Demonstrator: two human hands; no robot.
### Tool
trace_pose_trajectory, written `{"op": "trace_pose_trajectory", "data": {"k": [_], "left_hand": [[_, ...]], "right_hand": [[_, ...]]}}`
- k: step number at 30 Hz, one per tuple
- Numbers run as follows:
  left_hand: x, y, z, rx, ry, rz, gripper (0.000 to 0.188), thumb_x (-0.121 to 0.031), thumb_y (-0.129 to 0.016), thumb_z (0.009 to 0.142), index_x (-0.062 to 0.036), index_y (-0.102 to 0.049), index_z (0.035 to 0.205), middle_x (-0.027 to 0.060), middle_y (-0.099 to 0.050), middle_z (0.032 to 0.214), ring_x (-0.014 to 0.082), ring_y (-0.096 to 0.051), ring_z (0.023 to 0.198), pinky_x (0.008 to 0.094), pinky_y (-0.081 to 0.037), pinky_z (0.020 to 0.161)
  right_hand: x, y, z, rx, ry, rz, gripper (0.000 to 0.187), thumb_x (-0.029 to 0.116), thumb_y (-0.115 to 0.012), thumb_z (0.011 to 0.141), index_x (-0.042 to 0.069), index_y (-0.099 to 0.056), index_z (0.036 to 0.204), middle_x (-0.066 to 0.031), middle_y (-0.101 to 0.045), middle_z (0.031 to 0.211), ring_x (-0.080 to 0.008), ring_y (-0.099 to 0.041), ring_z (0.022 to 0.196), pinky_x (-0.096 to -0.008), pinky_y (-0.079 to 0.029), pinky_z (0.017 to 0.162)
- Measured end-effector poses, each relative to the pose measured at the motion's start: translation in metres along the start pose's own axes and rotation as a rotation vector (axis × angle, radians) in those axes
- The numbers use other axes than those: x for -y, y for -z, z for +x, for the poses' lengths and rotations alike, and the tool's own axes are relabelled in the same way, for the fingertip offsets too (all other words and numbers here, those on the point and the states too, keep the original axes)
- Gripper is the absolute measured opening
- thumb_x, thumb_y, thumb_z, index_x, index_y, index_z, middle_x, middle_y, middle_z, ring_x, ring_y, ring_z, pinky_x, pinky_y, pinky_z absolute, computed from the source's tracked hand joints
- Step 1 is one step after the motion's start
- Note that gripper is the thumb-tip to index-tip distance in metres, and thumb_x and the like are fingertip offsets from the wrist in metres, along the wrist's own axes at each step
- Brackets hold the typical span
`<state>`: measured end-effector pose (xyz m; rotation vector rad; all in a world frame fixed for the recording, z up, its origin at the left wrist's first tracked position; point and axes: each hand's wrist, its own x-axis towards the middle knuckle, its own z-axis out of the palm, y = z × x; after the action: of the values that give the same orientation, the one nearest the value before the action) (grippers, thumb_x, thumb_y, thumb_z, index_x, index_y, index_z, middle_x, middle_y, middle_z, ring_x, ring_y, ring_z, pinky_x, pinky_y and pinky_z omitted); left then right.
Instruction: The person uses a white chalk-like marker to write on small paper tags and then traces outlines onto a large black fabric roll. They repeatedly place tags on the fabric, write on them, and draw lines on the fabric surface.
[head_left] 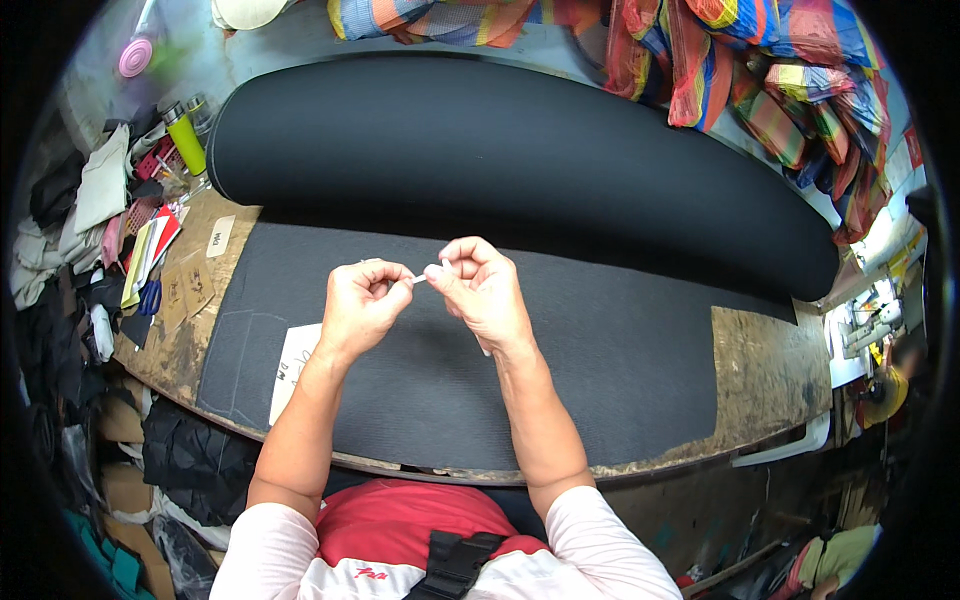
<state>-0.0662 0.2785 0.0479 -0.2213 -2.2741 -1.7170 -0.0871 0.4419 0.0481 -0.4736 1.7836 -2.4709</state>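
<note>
Above the dark fabric, my left hand [368, 305] and my right hand [485, 297] meet, both closed in a pinch. Between their fingertips is a short, thin white stick [420, 279] that looks like chalk. A small pale tip shows under the heel of my right hand; I cannot tell what it is. The ribbed dark grey fabric [600, 370] lies flat on the wooden table [770, 370], with faint pale outlines drawn at its left end. A white card pattern [290, 375] with handwriting rests on it, partly behind my left forearm.
A large black fabric roll [480, 135] spans the table's far side. At the left are a lime-green bottle [185, 138], blue-handled scissors [150, 297], brown card pieces [187, 287] and piled cloth [105, 180]. Colourful checked bags [690, 60] hang at the back right.
</note>
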Motion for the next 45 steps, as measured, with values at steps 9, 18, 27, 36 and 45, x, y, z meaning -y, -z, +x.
{"op": "trace_pose_trajectory", "data": {"k": [9, 18, 27, 36, 45], "left_hand": [[0.018, 0.019, -0.008, -0.037, 0.058, -0.019, 0.009, -0.006, -0.064, 0.074, 0.0011, -0.069, 0.078, -0.0056, -0.050, 0.053, 0.0000, -0.037, 0.047, 0.0190, -0.031, 0.045], [0.025, 0.035, -0.015, 0.007, 0.141, -0.094, 0.010, -0.006, -0.064, 0.075, 0.0019, -0.068, 0.079, -0.0033, -0.054, 0.057, 0.0006, -0.042, 0.049, 0.0197, -0.033, 0.044], [0.042, 0.057, -0.026, 0.010, 0.214, -0.041, 0.014, -0.012, -0.064, 0.073, 0.0008, -0.069, 0.077, -0.0012, -0.057, 0.059, 0.0015, -0.041, 0.048, 0.0206, -0.035, 0.045], [0.061, 0.072, -0.046, 0.002, 0.300, -0.073, 0.012, -0.010, -0.065, 0.071, 0.0007, -0.068, 0.075, -0.0011, -0.057, 0.059, 0.0018, -0.041, 0.048, 0.0206, -0.033, 0.045], [0.084, 0.092, -0.060, -0.050, 0.267, -0.084, 0.008, -0.006, -0.063, 0.072, 0.0008, -0.065, 0.073, -0.0044, -0.052, 0.056, 0.0003, -0.040, 0.047, 0.0192, -0.030, 0.044]], "right_hand": [[-0.007, -0.007, -0.001, 0.013, -0.022, -0.072, 0.016, 0.017, -0.062, 0.090, 0.001, -0.065, 0.090, -0.0002, -0.058, 0.066, -0.0013, -0.046, 0.048, -0.0159, -0.035, 0.040], [-0.014, -0.019, -0.006, -0.031, 0.019, 0.000, 0.012, 0.006, -0.071, 0.082, 0.001, -0.062, 0.088, -0.0009, -0.060, 0.071, -0.0013, -0.049, 0.055, -0.0145, -0.038, 0.049], [-0.034, -0.027, -0.004, -0.048, 0.027, -0.036, 0.010, 0.008, -0.066, 0.086, -0.001, -0.063, 0.089, -0.0028, -0.060, 0.072, -0.0037, -0.047, 0.051, -0.0161, -0.037, 0.045], [-0.054, -0.034, -0.006, -0.020, -0.019, -0.013, 0.007, 0.004, -0.066, 0.085, 0.000, -0.062, 0.089, -0.0006, -0.056, 0.068, -0.0033, -0.047, 0.050, -0.0166, -0.037, 0.045], [-0.069, -0.045, -0.013, 0.027, -0.087, 0.013, 0.007, 0.003, -0.066, 0.085, -0.001, -0.062, 0.089, -0.0043, -0.060, 0.071, -0.0053, -0.050, 0.051, -0.0189, -0.040, 0.046]]}}
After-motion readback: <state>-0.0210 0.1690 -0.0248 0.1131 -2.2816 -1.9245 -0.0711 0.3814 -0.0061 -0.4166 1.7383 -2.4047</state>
